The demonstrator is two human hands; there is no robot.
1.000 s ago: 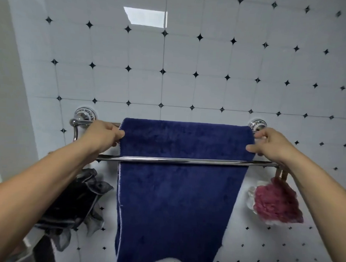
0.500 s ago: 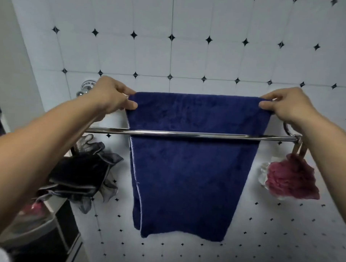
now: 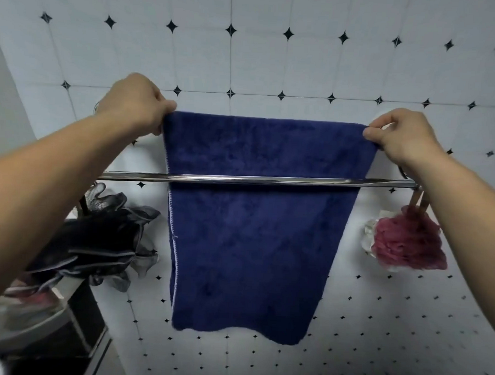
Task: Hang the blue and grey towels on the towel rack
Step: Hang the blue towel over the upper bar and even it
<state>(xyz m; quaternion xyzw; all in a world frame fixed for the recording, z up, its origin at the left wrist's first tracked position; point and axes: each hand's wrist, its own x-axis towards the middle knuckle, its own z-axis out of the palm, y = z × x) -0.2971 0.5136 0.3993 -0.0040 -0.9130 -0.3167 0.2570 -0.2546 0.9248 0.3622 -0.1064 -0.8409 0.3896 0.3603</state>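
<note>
A dark blue towel [image 3: 252, 238] hangs flat over the back bar of the chrome towel rack and drops behind the front bar [image 3: 269, 179]. My left hand [image 3: 133, 103] pinches the towel's top left corner. At the top right corner my right hand [image 3: 399, 134] pinches the fold in the same way. The back bar is hidden under the towel and my hands. No grey towel is in view.
A black mesh bath sponge [image 3: 96, 237] hangs at the rack's left end and a red one [image 3: 405, 242] at its right end. The wall behind is white tile with small black diamonds [image 3: 274, 61]. A dark cabinet and a basin edge [image 3: 36, 320] sit at the lower left.
The view has tipped down, so the towel's bottom edge now shows. My hands have stayed on the top corners and the towel looks spread a little wider along the bar.
</note>
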